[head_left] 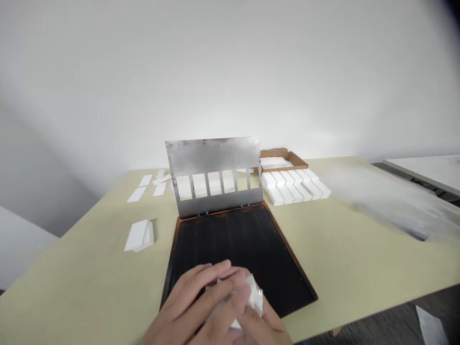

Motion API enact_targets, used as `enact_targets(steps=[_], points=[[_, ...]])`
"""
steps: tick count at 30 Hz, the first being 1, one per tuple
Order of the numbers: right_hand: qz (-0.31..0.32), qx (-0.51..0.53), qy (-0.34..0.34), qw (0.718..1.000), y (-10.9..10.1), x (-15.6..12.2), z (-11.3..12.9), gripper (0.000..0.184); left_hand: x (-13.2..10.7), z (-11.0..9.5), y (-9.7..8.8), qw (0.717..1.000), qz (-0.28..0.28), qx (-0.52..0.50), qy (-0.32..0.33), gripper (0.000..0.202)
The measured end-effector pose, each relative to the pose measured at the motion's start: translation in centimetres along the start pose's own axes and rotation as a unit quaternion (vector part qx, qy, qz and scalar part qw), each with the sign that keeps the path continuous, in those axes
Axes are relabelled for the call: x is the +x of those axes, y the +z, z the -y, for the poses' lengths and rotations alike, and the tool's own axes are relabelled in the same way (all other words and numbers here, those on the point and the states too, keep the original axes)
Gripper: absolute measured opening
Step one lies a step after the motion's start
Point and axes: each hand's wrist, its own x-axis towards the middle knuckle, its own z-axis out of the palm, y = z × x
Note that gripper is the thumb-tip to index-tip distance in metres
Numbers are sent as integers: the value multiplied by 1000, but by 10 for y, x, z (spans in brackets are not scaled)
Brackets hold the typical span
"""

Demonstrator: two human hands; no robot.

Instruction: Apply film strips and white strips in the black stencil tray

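A: What's in those hands?

B: A crumpled white wad (256, 297), held just above the near end of a black ribbed tray (244, 244). I can't tell whether it's paper or cloth. The left hand (194, 306) lies across it, fingers curled and clenched on it.

A: And the right hand (264, 323)?

B: It's tucked beneath and beside the wad, with its fingers mostly hidden, so I can't tell whether they're gripping. The bottom edge of the view cuts off both wrists.

A: What's beyond the tray?

B: A slotted steel plate (212, 160) stands upright at its far end, partly blocking white bars (204, 184). To the right, white blocks (294, 189) sit in rows by a cardboard tray (287, 158). White slips (138, 194) and a small stack (138, 237) lie left on the worktop (72, 287).
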Motion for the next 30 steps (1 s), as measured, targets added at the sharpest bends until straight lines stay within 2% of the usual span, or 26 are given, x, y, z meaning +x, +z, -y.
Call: enact_targets(steps=[4, 7, 11, 14, 17, 20, 24, 27, 30], points=[[13, 75, 27, 997, 3, 2, -6, 74, 8, 4, -7, 999, 28, -2, -31, 61], [37, 120, 37, 991, -3, 6, -9, 79, 12, 3, -11, 998, 28, -13, -61, 44], [149, 130, -16, 980, -16, 13, -17, 89, 16, -2, -10, 996, 45, -45, -69, 36], [197, 134, -55, 970, -21, 17, -20, 86, 20, -3, -10, 993, 65, -68, -67, 37], [185, 133, -51, 972, -18, 18, -19, 80, 25, -1, -12, 991, 90, -84, -43, 37], [149, 94, -30, 984, -11, 19, -19, 85, 30, 2, -14, 992, 99, -71, 10, 34], [85, 122, -30, 988, -4, 17, -14, 87, 34, 2, -12, 997, 56, -17, 48, 34], [47, 176, 33, 983, -2, 11, -4, 83, 35, -1, -6, 1000, 12, -6, 25, 32], [23, 218, 51, 974, 1, 6, 5, 82, 35, -3, 1, 1000, -27, -8, 10, 35]])
